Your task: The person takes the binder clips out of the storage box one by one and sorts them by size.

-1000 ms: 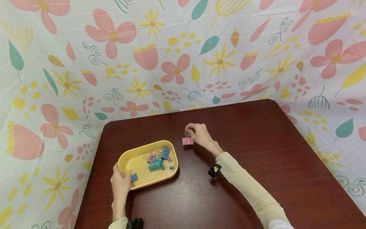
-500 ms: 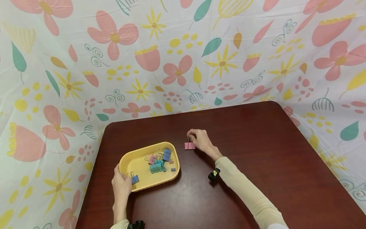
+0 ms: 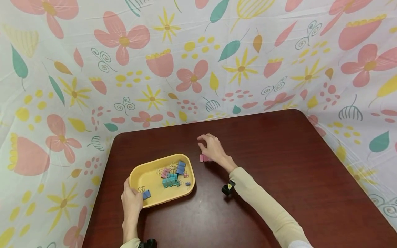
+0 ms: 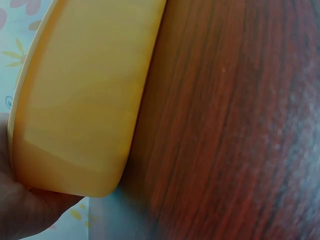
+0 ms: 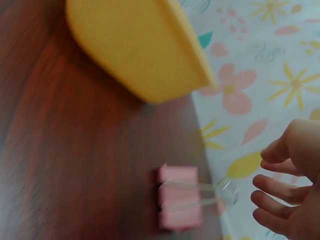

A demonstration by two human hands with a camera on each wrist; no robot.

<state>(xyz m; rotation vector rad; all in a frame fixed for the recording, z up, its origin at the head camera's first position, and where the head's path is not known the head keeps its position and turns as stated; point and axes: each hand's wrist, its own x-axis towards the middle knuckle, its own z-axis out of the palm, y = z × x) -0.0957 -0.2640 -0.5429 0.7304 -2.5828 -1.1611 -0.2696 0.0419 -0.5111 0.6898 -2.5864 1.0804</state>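
Note:
My left hand grips the left end of a yellow plastic tray, its thumb over the rim. In the left wrist view, part of that hand shows at the tray's corner. A pink binder clip stands on the table just right of the tray, partly covered by my right hand in the head view. From the right wrist view, the fingers hold nothing and are apart from the clip's wire handles.
Inside the tray lie teal binder clips, a large blue one, a pink one and several smaller ones. Another blue clip sits near the left thumb. A floral cloth hangs behind the brown table.
My right hand has lowered the pink binder clip to the table, let go of it and risen slightly away. The left hand and tray look unmoved.

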